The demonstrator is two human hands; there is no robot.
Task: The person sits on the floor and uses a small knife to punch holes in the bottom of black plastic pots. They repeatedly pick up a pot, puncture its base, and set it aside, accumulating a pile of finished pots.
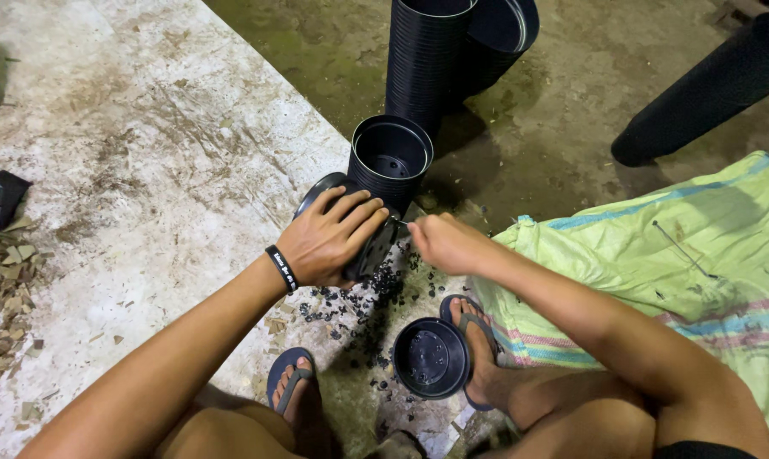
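Between my feet on the concrete floor (146, 153), I am pressing my left hand (329, 238), fingers spread flat, over a round black plastic pot (369, 246) lying on its side. My right hand (444, 242) is pinching a thin tool I cannot make out against that pot, beside a short stack of black plastic pots (390, 161).

One package is present: a woven plastic sack (656, 255) lying flat on the floor at the 3 o'clock side of the view. It is pale lime green with light blue bands along its upper edge and pink and blue stripes toward its lower part. Its surface is creased, and its near corner sits at about 4 o'clock from centre. A thin dark stick-like item rests on it. No labels, signs or screens are visible.
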